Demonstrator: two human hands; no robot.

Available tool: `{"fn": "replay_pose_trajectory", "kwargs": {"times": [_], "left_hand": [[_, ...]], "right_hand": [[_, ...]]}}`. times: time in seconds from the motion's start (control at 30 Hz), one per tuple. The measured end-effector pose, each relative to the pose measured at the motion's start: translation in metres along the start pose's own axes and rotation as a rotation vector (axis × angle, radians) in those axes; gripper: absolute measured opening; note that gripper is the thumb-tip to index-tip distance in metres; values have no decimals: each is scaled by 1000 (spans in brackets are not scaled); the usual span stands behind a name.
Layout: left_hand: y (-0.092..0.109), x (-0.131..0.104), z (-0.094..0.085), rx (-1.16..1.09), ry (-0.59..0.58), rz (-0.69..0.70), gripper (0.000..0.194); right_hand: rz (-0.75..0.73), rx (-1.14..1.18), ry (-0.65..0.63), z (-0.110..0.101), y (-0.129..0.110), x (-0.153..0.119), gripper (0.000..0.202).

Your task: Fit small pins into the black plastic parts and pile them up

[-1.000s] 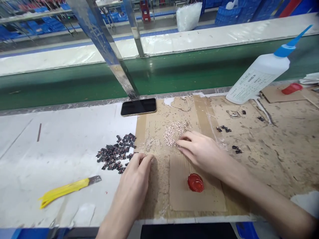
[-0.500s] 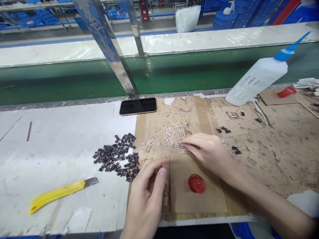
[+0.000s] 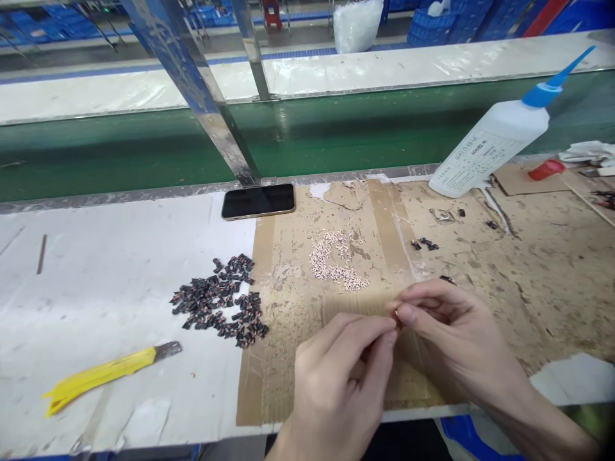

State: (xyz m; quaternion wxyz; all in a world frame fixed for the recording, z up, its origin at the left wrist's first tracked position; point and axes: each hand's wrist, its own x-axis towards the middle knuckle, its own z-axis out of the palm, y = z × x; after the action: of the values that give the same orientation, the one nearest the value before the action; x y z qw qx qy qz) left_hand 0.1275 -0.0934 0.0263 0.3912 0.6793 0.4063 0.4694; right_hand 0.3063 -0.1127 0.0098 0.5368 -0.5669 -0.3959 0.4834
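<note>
Black pcs [image 3: 206,298] overlap cardboard [image 3: 283,358] L edge, gap to pale bits [image 3: 336,273]; nr front table edge [image 3: 211,432], L hand [image 3: 336,378] & R hand [image 3: 459,333] pinch narrowly, can't tell what's held.

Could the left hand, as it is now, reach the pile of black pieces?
Probably yes: the pile of black pieces lies just left of the left hand, with nothing standing between, though its fingertips are drawn together beside the right hand.
</note>
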Motion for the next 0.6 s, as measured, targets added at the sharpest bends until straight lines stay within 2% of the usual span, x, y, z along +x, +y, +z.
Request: {"fn": "replay_pose_trajectory", "kwargs": {"times": [0.07, 0.17, 0.27, 0.4, 0.43, 0.5, 0.6], "left_hand": [[2, 1, 4, 17, -44, 59, 20], [4, 1, 3, 74, -86, 105, 22], [3, -2, -1, 142, -136, 169, 20], [-1, -6, -4, 279, -191, 232, 20], [-1, -7, -3, 279, -194, 210, 20], [2, -8, -1, 184, -183, 50, 16], [11, -8, 1, -111, -179, -376, 13]], "right_hand": [[77, 105, -25, -4, 2, -11, 21], [94, 142, -24, -7, 3, -20, 20], [29, 74, 12, -6, -1, -24, 16], [-110, -130, 106, -2, -9, -30, 13], [-140, -176, 116, -2, -10, -32, 14], [-179, -232, 109, 0, -12, -35, 16], [-219, -258, 59, -1, -12, -36, 20]]}}
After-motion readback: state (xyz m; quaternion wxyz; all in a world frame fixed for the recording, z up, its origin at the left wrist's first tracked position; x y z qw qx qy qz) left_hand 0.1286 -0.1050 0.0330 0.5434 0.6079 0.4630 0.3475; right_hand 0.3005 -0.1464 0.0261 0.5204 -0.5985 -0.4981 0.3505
